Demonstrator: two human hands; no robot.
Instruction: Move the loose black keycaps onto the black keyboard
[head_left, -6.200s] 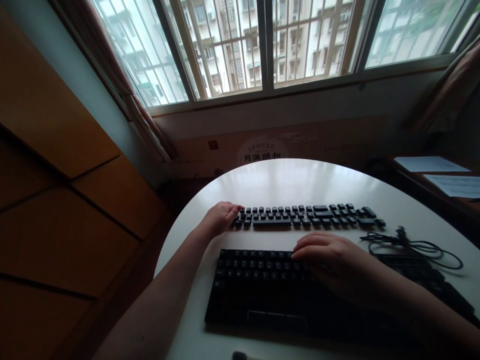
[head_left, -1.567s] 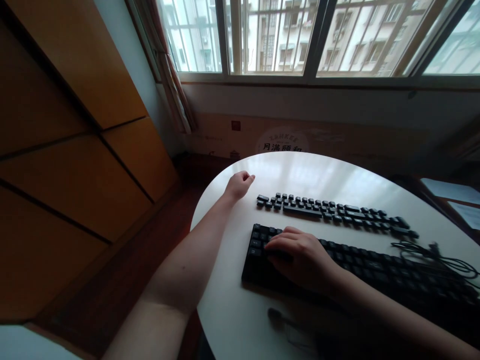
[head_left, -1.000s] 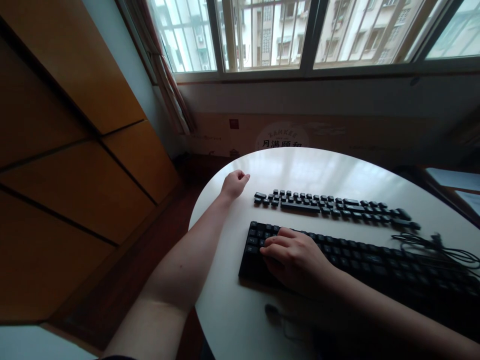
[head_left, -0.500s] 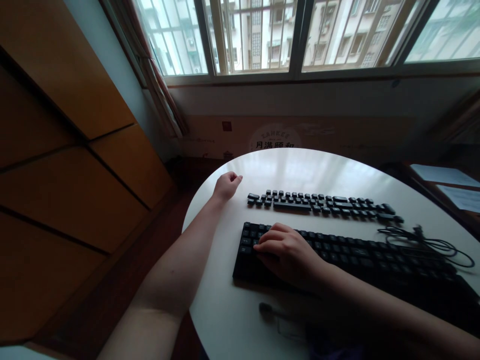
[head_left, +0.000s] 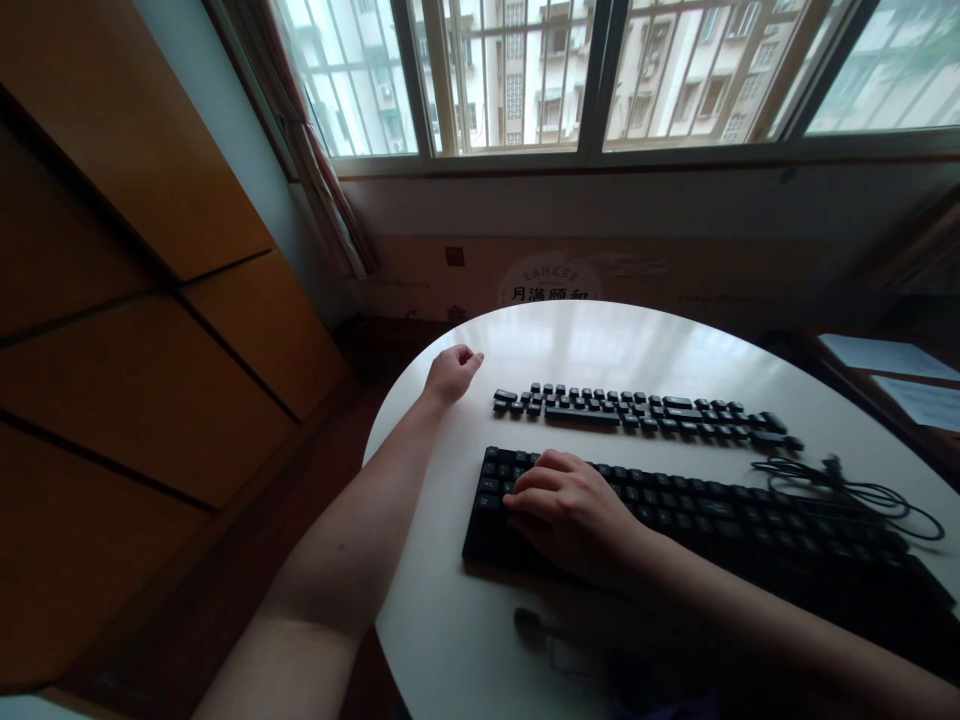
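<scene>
My left hand [head_left: 453, 372] rests as a loose fist on the white table [head_left: 592, 345], left of the loose keycaps; nothing shows in it. My right hand [head_left: 570, 508] lies over the left part of a black keyboard [head_left: 480, 530]. Its fingers are bent and drawn together on the keys, and their tips are partly hidden, so whatever they may grip cannot be seen. Behind the keyboard, black keycaps [head_left: 581, 413] are laid out in rows, a long one among them. The right forearm covers part of the keyboard's front.
A coiled black cable [head_left: 855, 490] lies behind the keyboard's right part. Near the front edge is a small dark tool-like object [head_left: 529, 622], dim and unclear. Wooden cabinets [head_left: 97, 420] stand at the left, a barred window [head_left: 517, 80] at the back, papers [head_left: 892, 355] at the right.
The view has shifted very slightly. Both hands keep almost the same place and shape, and the keyboard and keycaps show no visible change.
</scene>
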